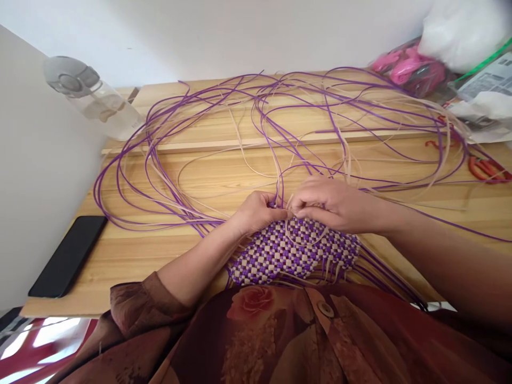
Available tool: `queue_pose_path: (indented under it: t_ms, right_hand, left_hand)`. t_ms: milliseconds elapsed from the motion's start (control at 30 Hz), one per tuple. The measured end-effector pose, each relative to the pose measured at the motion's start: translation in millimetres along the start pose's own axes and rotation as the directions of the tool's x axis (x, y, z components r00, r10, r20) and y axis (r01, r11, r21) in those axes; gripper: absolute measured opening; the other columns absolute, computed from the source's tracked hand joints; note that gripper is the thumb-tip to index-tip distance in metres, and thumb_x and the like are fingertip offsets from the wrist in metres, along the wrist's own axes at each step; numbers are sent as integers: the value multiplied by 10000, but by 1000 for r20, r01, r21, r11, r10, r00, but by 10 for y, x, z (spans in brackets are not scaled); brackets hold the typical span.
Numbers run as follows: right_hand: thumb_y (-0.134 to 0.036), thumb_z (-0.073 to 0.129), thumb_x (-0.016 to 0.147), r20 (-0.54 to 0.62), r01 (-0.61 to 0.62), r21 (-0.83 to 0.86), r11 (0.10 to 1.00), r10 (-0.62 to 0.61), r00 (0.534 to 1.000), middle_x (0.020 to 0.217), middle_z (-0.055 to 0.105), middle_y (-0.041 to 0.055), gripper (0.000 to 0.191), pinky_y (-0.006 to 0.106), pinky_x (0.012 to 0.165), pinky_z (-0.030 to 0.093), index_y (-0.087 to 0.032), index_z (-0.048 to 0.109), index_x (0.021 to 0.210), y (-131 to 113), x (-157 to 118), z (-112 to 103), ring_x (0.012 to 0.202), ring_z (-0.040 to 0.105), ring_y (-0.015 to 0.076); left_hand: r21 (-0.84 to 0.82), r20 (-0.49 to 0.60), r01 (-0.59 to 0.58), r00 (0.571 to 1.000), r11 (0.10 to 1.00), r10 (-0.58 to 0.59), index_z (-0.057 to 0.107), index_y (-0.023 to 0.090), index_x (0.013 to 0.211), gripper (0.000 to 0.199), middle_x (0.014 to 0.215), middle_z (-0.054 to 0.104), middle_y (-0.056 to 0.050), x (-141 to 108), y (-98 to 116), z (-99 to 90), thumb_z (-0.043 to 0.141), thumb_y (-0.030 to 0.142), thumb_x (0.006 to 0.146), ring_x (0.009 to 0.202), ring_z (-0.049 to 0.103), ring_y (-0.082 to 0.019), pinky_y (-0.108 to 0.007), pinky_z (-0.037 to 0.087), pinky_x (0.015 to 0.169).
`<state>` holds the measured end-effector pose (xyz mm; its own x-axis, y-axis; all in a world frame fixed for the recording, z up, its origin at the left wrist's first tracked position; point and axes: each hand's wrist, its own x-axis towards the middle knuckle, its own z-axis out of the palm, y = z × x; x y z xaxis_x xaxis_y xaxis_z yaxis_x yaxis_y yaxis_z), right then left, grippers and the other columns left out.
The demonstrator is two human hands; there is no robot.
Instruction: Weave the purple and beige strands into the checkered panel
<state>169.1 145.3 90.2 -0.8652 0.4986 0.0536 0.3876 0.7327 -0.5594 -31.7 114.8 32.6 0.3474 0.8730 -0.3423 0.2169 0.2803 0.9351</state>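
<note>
A woven mat in a purple and cream checker pattern lies on the wooden table at its near edge. My left hand pinches strands at the mat's far edge. My right hand rests right beside it, fingers closed on strands at the same edge. Long loose purple and cream strands fan out from the weave across the table, looping toward the wall.
A black phone lies at the table's left front. A clear water bottle lies tilted at the back left. Red scissors sit at the right. Pink items, white bags and papers crowd the back right corner.
</note>
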Motion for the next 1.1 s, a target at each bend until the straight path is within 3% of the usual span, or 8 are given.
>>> queue_pose_path:
  t_ms: [167,233,367,467,733,867,1100]
  right_hand:
    - [-227,503,885,-235,-183,13,983,181,955,835,677,25,183,249,738,374,-166,676,871,113,187,165,786,579,138]
    - [-236,510,876,-273,-242,-21,970,227,935,835,682,25,187,249,721,368,-172,686,875,187,163,202,776,583,140]
    - [-274,536,842,-222,-390,-77,917,366,904,659,626,-7,153,244,591,310,-183,649,795,199,40,176,595,517,115]
    - [-279,530,831,-145,-455,-14,890,449,882,629,611,-13,151,240,559,295,-182,632,775,125,16,141,559,498,107]
    - [-226,512,807,-204,-486,-240,840,446,872,600,570,-18,100,257,548,244,-191,596,767,-248,-89,65,535,438,112]
    - [-217,499,825,-201,-524,-161,836,492,847,654,598,-16,105,251,570,281,-195,600,813,-301,-132,114,573,476,116]
    - [-243,523,832,-258,-549,141,824,566,783,678,602,-25,59,243,576,333,-197,561,832,-284,-118,388,614,523,116]
  left_hand:
    - [-56,7,-35,999,998,36,660,133,741,285,632,562,34,-10,-21,33,767,369,622,567,455,-81,-230,334,575]
    - [-106,10,-16,1000,994,17,655,132,740,299,633,568,31,-5,-29,42,787,362,603,568,461,-80,-230,339,578]
    - [-184,26,47,999,982,-43,656,130,747,321,618,572,27,9,-33,37,811,350,573,556,474,-82,-231,342,568]
    - [-219,42,49,998,974,-41,655,131,738,297,624,582,25,7,-31,26,810,325,575,555,479,-78,-228,347,572]
    - [-283,80,119,992,952,-100,659,132,753,265,662,621,7,-26,7,61,790,282,579,582,529,-98,-245,396,616]
    - [-269,86,100,993,958,-80,653,139,761,256,672,620,12,-28,2,50,782,293,600,590,525,-92,-235,387,612]
    - [-249,73,61,996,967,-44,646,140,739,250,666,612,15,-18,-4,43,775,307,604,598,522,-95,-237,385,621]
